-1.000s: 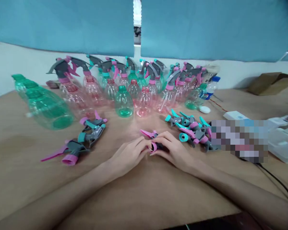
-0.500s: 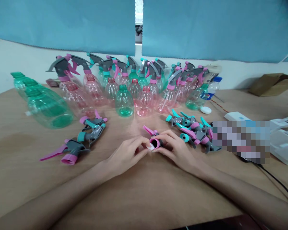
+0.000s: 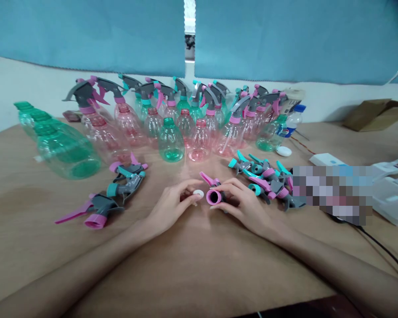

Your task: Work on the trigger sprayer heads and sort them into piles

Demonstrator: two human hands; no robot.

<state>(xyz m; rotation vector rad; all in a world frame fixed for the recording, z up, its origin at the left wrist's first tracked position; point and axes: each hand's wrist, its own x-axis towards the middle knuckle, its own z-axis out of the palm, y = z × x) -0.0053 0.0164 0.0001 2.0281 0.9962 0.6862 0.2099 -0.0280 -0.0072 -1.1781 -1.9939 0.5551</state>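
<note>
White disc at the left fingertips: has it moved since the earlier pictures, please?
Yes. The white disc, in the left hand, has shifted left, away from the pink collar held by the right hand, judged against the standing green bottle.

Right hand (image 3: 243,203) grips pink sprayer head (image 3: 214,194); left hand (image 3: 174,205) pinches white disc (image 3: 198,193).

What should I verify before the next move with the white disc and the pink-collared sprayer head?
1. Grip of the right hand on the sprayer head: ok.
2. Opening of the pink collar uncovered, turned toward the camera: ok.
3. Pinch on the white disc by fingers of the left hand: ok.
4. Disc lined up with the collar opening: not ok, it sits beside it with a gap.
5. Which disc face points at the collar: cannot tell.
</note>
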